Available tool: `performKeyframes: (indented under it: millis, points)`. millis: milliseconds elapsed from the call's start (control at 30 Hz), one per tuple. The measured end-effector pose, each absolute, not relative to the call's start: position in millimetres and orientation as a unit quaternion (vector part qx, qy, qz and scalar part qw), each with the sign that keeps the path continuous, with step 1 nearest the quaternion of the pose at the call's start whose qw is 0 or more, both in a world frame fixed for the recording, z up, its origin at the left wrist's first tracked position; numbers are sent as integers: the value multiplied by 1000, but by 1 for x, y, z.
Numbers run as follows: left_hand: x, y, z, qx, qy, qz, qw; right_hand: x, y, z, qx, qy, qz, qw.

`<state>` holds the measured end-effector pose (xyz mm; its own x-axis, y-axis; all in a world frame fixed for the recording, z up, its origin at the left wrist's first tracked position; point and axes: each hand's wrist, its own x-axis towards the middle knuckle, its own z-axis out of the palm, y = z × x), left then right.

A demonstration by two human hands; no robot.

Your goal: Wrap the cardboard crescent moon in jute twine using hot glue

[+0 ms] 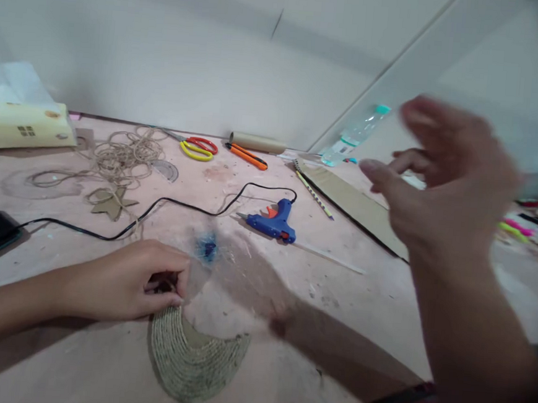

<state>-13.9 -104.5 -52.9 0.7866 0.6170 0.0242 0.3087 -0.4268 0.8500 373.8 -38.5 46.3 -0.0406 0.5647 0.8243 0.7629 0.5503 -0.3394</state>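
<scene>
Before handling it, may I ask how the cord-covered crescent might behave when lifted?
Card-like backing shows on the crescent, so it is probably light and fairly stiff. Its ridged cord should be grippy; the narrow tip might bend.

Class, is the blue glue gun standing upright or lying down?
Lying down: the glue gun rests sideways, its handle flat along the table.

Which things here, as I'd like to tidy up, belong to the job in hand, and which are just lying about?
Likely in the job:
twine-covered crescent, held by the left hand
loose twine
glue gun
scissors, perhaps

Apparently just lying about:
water bottle
tissue pack
striped pencil
orange cutter
</scene>
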Motion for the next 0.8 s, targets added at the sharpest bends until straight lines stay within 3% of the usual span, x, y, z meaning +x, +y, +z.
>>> performKeyframes:
  millis: [267,533,800]
  points:
    - [-14,-106,-55,824,284,171,459,323,-35,28,-513,-780,-37,357]
    - [-12,-105,-53,819,278,167,473,253,87,28,-510,-853,56,101]
    - [-12,-105,-41,826,270,131,478,157,172,-10,-521,-852,42,-22]
